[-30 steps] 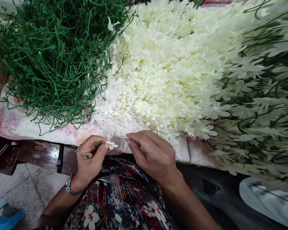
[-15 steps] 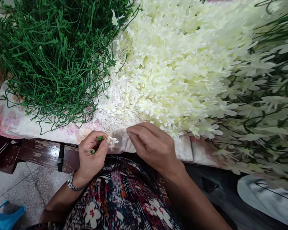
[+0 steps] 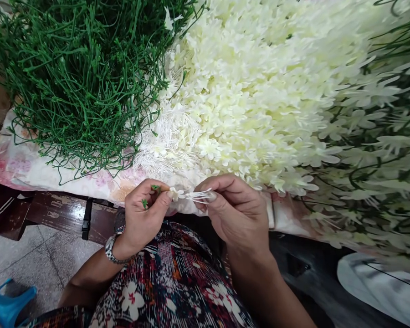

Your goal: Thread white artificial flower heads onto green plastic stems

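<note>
Near the cloth's edge, our left hand (image 3: 144, 214) pinches a small flower (image 3: 174, 193) on its green stem (image 3: 155, 187) — our right hand (image 3: 237, 212) clamps white stamens (image 3: 198, 196); light, flimsy, best held at the base.

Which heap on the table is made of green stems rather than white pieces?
The tangled pile of green plastic stems at far left; the cream fabric petal heap beside it is pale.

No readable text, label, brand, number or sign anywhere in view.
</note>
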### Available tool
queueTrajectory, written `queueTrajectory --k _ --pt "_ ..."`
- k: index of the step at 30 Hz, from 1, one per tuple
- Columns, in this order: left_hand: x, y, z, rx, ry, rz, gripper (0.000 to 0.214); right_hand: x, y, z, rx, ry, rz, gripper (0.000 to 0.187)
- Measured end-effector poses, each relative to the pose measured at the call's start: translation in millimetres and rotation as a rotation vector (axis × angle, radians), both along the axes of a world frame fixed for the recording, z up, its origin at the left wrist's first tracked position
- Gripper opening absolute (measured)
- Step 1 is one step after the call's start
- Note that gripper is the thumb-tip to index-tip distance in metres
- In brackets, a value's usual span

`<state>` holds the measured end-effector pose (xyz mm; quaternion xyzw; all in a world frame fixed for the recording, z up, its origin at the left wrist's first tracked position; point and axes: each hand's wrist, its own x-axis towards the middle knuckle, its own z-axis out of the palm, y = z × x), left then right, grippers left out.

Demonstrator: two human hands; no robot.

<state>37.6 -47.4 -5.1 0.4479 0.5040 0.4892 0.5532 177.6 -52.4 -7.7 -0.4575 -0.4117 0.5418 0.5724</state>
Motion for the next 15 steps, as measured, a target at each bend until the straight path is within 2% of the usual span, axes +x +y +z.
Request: queueTrajectory --k 5,8,11,15 --pt "-0.2 0.1 -0.7 0.012 -0.001 0.018 0.007 -0.7 -4.4 -3.8 0.04 -0.133 -0.049 0.004" --pt "-4.7 1.2 -2.5 0.065 0.058 0.065 0.005 2.1 -6.0 -3.2 0.044 -0.438 -0.109 0.005" --pt "-8.9 1.8 -4.5 0.094 0.124 0.102 0.004 3.7 -4.5 -0.7 0.126 -0.75 -0.07 0.008" --pt "-10.8 0.8 -6.3 0.103 0.156 0.117 0.003 3.9 -1.6 1.1 0.251 -0.944 -0.047 0.011"
